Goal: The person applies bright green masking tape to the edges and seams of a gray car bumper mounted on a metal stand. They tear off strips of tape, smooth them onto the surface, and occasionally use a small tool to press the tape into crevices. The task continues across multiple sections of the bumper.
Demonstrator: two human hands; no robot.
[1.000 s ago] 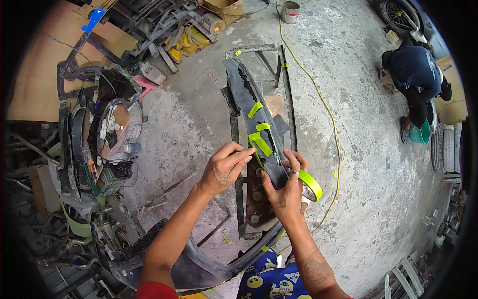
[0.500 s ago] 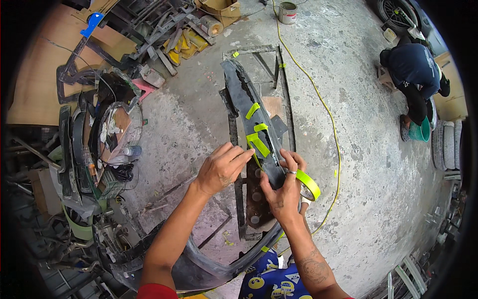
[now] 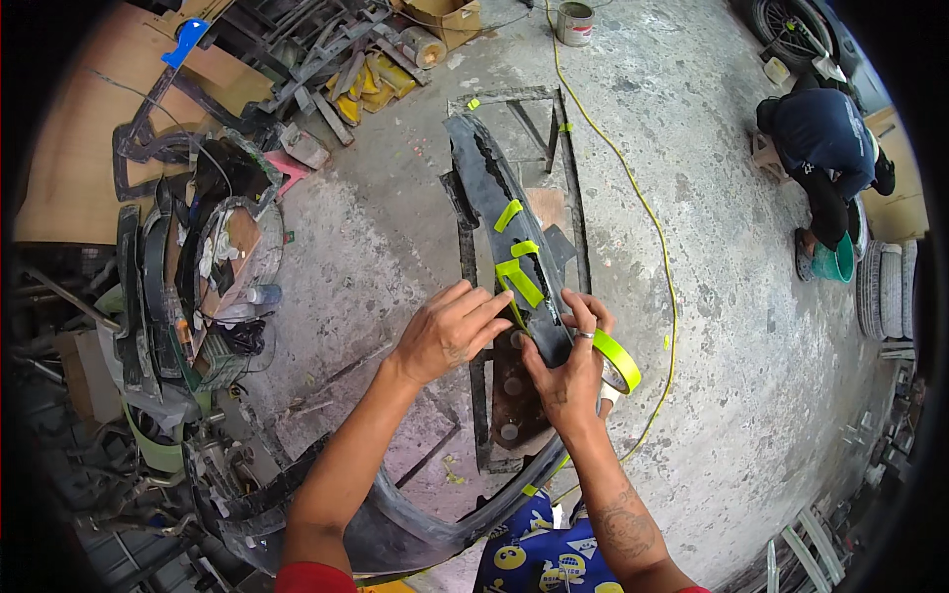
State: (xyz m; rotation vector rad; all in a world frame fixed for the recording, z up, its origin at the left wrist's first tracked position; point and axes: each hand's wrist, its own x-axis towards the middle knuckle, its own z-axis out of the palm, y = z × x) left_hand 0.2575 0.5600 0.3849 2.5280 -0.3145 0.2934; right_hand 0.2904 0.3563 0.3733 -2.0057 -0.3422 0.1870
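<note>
A dark grey curved car bumper (image 3: 473, 178) runs away from me, with a ragged black gap along its length. Several short strips of yellow-green masking tape (image 3: 528, 287) lie across that gap. My left hand (image 3: 450, 331) has its fingers pinched together at a narrow tape strip on the bumper's left edge. Along the right side, my right hand (image 3: 573, 371) rests its thumb on the bumper while its fingers curl over the edge. A roll of yellow-green masking tape (image 3: 618, 363) hangs at the same hand, partly hidden by the fingers.
A dark metal frame stand (image 3: 581, 237) sits below the bumper. A yellow hose (image 3: 657, 227) crosses the concrete floor on the right. Further right, a person (image 3: 820, 128) crouches by a green bucket (image 3: 835, 259). Scrap parts (image 3: 213, 257) pile up on the left.
The whole view has shifted slightly. My left fingertips stay at the tape strip on the bumper's edge, and my right hand keeps its place with the tape roll.
</note>
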